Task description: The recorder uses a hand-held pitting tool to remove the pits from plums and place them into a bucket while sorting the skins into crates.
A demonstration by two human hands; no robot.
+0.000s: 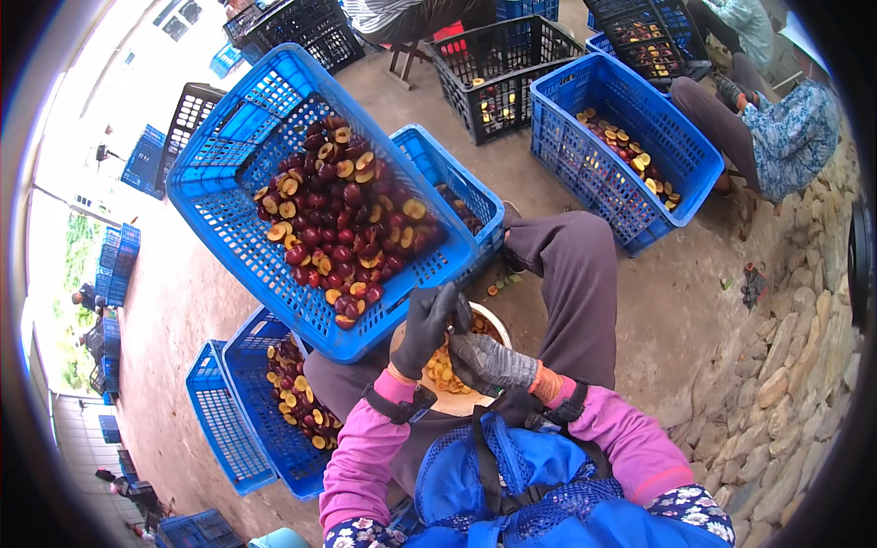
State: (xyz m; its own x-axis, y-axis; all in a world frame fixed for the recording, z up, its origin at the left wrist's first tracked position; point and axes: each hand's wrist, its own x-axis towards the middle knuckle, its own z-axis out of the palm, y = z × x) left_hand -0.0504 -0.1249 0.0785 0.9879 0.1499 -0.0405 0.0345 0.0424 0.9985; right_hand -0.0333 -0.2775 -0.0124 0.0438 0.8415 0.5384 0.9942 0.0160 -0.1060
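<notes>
My left hand (427, 331), in a black glove, is closed with its fingers bent together. Against it presses my right hand (493, 360), in a grey knit glove, also closed. Whatever sits between the fingers is hidden by the gloves. Both hands are over a pale bucket (457, 403) between my legs, with yellow-orange fruit bits inside. Just beyond my left hand, a large blue crate (212, 187) is propped at a tilt. Dark red plums (343, 236) are heaped in it, many showing cut yellow faces.
At lower left, another blue crate (251, 402) holds halved plums. A smaller blue crate (429, 164) sits behind the tilted one. Ahead right stand a blue crate (585, 169) with cut fruit and a black crate (457, 68). A person (790, 137) sits at right, above stacked stones (776, 384).
</notes>
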